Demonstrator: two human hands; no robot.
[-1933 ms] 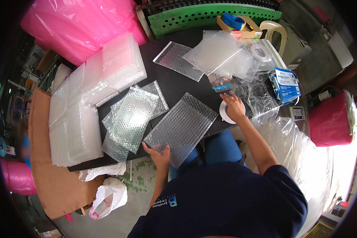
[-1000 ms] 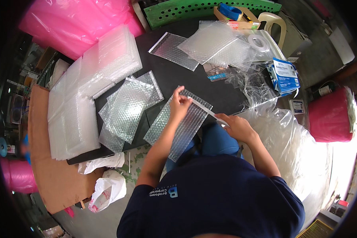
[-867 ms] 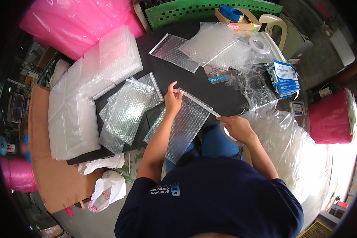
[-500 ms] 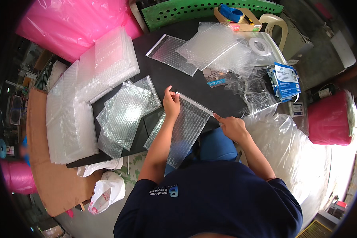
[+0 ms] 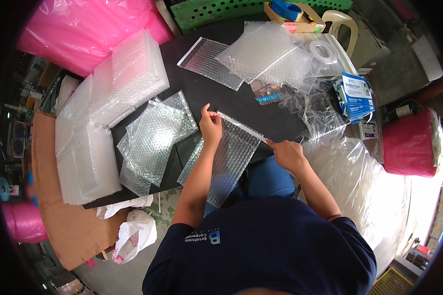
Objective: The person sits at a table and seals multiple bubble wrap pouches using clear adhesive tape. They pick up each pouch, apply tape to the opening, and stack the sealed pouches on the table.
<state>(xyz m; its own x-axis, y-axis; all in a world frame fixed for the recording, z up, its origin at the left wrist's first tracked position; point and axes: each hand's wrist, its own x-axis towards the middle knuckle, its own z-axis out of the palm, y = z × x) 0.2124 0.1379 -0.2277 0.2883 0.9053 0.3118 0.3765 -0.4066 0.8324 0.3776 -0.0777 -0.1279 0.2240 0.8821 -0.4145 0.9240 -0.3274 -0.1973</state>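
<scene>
A clear bubble-wrap pouch (image 5: 235,156) hangs over the near edge of the black table, a white strip running along its upper edge. My left hand (image 5: 211,128) pinches the strip's left corner, one finger raised. At the right end of that strip, my right hand (image 5: 286,153) has thumb and forefinger closed on the corner. Part of another bubble pouch (image 5: 191,164) shows under my left forearm. Just left of it lies a loose, overlapping pile of bubble pouches (image 5: 155,140).
Tall stacks of bubble pouches (image 5: 86,162) line the table's left side. Farther back are more pouches (image 5: 256,51), a white tape roll (image 5: 323,51) and a box (image 5: 307,22) with blue tape. Blue-and-white printed cards (image 5: 354,98) and crumpled clear plastic (image 5: 320,115) sit at right.
The view has shifted slightly, so the table and its contents sit a little differently in the picture. Both hands keep their hold on the pouch's strip, nearly unmoved.
</scene>
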